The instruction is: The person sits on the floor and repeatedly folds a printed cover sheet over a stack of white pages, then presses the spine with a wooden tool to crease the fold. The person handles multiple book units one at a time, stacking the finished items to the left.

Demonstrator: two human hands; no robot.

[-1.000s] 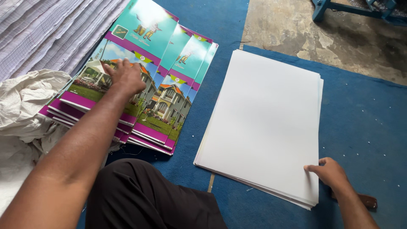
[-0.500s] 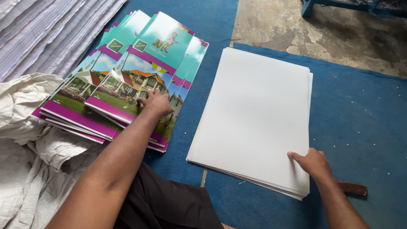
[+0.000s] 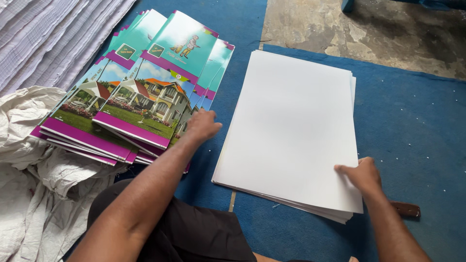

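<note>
1. The covers point(image 3: 141, 97) are glossy printed sheets, teal on top and purple-banded, each picturing a house; they lie fanned in a loose pile on the blue mat point(image 3: 412, 126).
2. The paper point(image 3: 296, 131) is a plain white stack of matte rectangular sheets, just right of the covers, with its edges slightly uneven.
3. Crumpled white sacking point(image 3: 34, 184) sits left of the covers (ribbed pale sheets lie above it).
4. The left hand point(image 3: 203, 125) reaches forward, palm down, fingers curled onto the covers' right edge; whether it pinches one I cannot tell.
5. The right hand point(image 3: 361, 175) rests on the paper's near right corner, fingers loosely bent and pressing on the top sheet, gripping nothing.
</note>
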